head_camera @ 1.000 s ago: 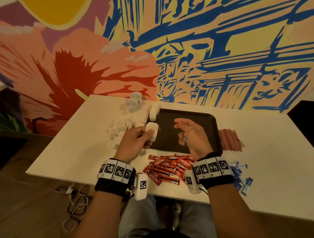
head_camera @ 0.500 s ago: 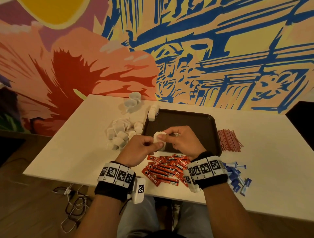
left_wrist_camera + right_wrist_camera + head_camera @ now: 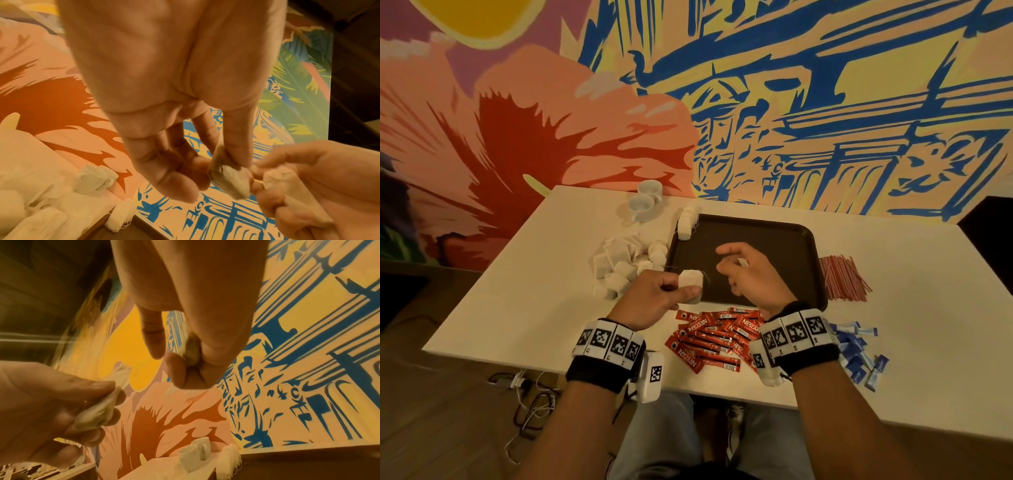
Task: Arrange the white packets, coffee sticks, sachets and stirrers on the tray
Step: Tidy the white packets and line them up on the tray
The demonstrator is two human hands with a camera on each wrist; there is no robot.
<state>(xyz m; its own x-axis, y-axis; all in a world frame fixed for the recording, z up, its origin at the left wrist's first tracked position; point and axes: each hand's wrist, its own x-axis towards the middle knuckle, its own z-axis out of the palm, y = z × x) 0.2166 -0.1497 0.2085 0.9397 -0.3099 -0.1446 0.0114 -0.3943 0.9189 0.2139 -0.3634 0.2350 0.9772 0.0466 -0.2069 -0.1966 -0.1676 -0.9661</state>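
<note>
White packets [image 3: 619, 265] heaped left of the dark tray [image 3: 774, 236]; sticks [image 3: 717, 337] below.

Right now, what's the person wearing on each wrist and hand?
Both hands are bare: left hand, right hand. Each wrist carries a black band topped by a white strip of square black-and-white markers, with a white camera block bearing one more marker. No sleeves are visible.
</note>
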